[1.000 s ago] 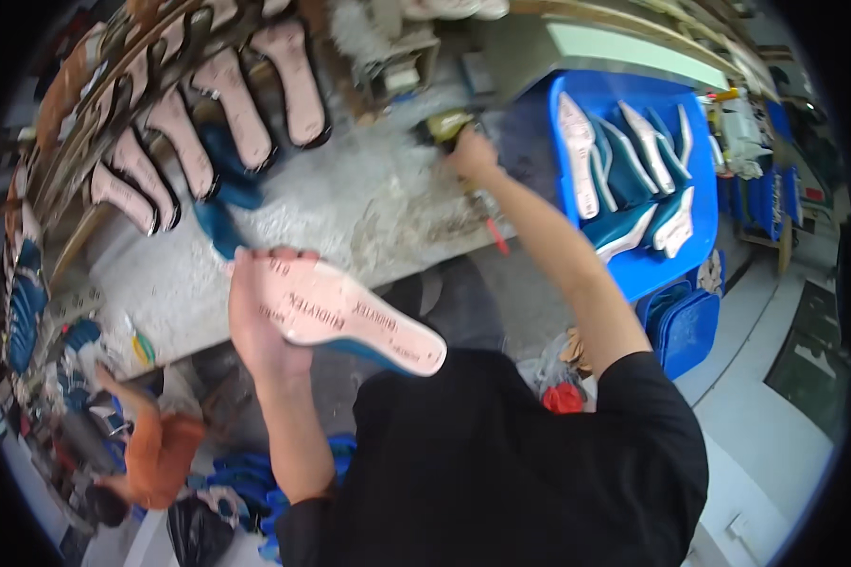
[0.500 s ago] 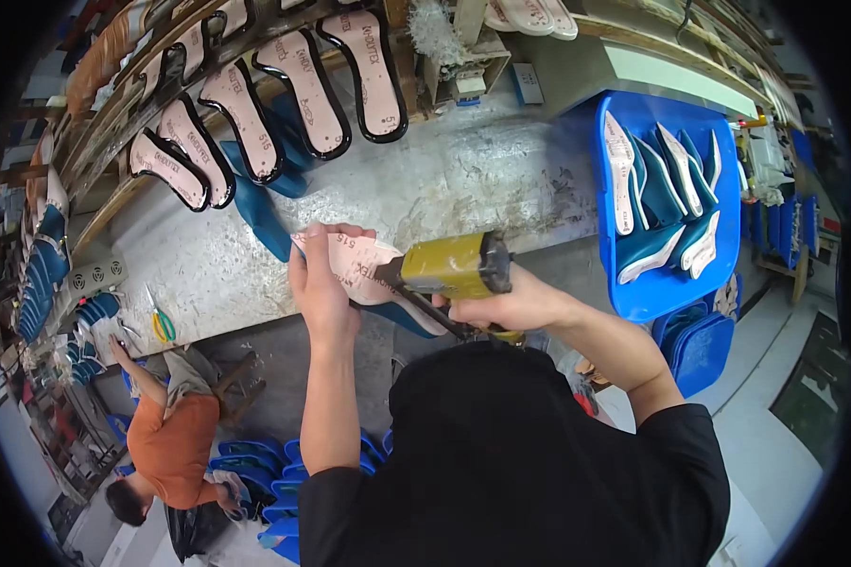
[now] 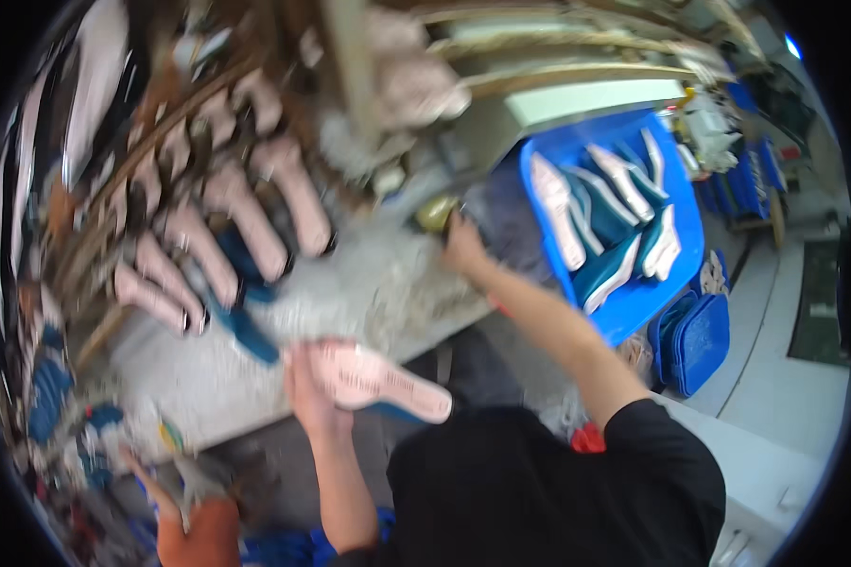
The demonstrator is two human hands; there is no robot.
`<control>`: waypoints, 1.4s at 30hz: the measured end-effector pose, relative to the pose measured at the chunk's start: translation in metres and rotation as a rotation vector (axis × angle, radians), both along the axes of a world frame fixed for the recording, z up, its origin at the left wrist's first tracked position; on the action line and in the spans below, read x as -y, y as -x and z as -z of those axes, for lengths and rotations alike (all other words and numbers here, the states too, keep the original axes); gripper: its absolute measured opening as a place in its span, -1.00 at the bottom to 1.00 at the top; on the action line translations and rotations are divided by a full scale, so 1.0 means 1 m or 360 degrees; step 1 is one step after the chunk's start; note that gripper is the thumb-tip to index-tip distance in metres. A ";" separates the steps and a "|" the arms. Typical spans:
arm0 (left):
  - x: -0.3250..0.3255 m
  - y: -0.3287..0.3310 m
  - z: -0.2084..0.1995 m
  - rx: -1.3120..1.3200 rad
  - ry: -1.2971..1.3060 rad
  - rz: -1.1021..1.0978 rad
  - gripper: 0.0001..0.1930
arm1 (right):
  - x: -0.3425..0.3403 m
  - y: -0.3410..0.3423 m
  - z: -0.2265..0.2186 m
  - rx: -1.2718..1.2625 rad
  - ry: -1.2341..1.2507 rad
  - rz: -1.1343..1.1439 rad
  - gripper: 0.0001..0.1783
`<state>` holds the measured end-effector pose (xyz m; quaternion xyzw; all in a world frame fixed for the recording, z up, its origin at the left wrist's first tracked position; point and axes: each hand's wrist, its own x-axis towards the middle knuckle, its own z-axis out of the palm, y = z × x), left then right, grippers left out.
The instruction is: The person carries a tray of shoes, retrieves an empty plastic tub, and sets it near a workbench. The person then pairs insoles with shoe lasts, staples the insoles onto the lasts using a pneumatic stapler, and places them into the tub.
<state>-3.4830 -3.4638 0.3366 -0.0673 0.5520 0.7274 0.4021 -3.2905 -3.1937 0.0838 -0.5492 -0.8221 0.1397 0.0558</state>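
My left hand [image 3: 317,402] is wrapped round the toe end of a teal shoe last [image 3: 399,413], held just off the bench's near edge. A pink printed insole [image 3: 373,376] lies on the last's upturned sole. At the back of the bench, my right hand [image 3: 464,246] grips a yellow staple gun [image 3: 436,214]; motion blur and the hand hide much of it. Beyond my left hand, another teal last [image 3: 244,333] lies on the bench.
Pink insoles with dark edges [image 3: 246,217] stand in a row along the rack at the back left. A blue tray [image 3: 610,326] at the right holds several teal lasts with insoles. A person in an orange top [image 3: 199,539] is at the lower left.
My right hand has carried the staple gun from the insole to the back of the bench. My left hand still holds the last. The view has swung and blurred.
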 end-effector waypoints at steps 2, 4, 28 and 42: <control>-0.006 -0.008 -0.005 -0.0054 -0.0004 -0.0030 -0.70 | 0.020 0.017 -0.032 -0.0145 0.0402 -0.0065 0.12; -0.040 -0.019 -0.008 -0.0014 -0.0032 -0.0049 -0.69 | 0.024 -0.007 -0.076 -0.0615 0.0358 0.0074 0.05; -0.345 -0.120 -0.065 -0.2332 0.0259 0.0629 -0.75 | 0.119 -0.422 -0.220 -0.0095 -0.0781 0.1115 -0.09; -0.201 -0.144 -0.115 -0.2224 0.0588 0.0253 0.11 | 0.111 -0.081 -0.346 -0.2197 0.1113 -0.0085 -0.29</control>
